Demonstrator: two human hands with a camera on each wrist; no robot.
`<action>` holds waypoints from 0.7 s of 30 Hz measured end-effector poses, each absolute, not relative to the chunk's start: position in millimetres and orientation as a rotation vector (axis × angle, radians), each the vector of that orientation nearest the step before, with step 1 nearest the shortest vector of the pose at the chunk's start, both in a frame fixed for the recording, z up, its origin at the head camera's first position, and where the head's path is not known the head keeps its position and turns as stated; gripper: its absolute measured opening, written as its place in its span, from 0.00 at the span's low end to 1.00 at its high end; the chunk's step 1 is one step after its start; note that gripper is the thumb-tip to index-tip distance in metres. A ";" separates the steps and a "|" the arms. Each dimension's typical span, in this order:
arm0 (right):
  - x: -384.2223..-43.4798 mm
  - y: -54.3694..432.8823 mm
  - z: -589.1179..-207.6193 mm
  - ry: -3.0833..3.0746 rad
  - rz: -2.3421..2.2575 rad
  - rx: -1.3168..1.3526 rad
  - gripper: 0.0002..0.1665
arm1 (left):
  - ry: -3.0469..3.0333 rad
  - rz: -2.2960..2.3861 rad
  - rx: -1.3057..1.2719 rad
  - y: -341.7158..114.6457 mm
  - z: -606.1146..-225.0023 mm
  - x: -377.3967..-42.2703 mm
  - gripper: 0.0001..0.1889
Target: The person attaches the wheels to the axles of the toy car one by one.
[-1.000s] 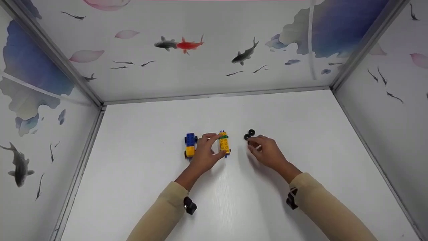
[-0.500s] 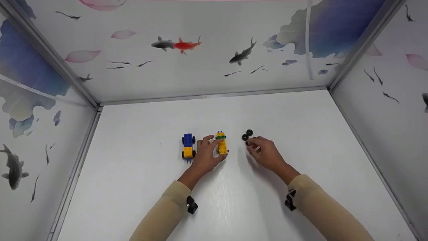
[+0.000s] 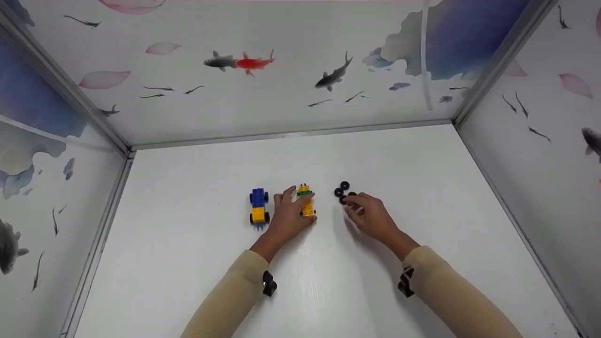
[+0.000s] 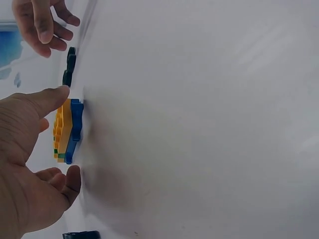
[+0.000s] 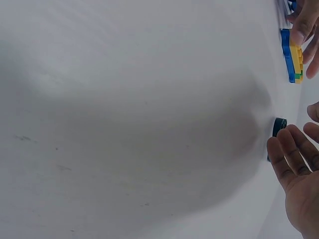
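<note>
Left grip point(image 3: 287, 218) arches loosely; right grip point(image 3: 373, 217) bends slightly.

- A broad white counter point(image 3: 188, 206) is carrying everything here, its surface catching a soft sheen.
- A blue-and-yellow toy car point(image 3: 258, 206) is standing farthest to the person's left, its blue half pointing away from the person, black tyres point(image 3: 267, 217) showing along both sides.
- A yellow brick piece point(image 3: 307, 210) with a green strip and a blue base is sitting near the car, well apart from touching it.
- At least four loose black wheels point(image 3: 345, 185) are lying bunched together to its right.
- Small dark marks point(image 5: 57, 149) are dotting the surface.
</note>
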State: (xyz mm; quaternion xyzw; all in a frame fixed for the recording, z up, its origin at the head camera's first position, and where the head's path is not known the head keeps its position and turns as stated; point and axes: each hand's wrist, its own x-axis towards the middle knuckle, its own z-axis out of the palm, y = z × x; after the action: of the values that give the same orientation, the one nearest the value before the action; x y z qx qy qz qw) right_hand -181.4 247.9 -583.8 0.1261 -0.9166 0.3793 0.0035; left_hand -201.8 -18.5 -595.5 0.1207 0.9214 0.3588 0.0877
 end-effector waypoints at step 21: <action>-180.8 251.7 -587.2 -2.858 1.139 0.427 0.17 | 2.721 1.016 0.385 -20.4 -595.7 -216.6 0.36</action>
State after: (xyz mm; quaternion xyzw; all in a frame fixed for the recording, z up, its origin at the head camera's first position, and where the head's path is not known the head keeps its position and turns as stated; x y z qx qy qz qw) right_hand -180.8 251.7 -587.2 0.1373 -0.9200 0.3666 0.0177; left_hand -216.6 -20.4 -595.7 0.1307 0.9234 0.3449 0.1058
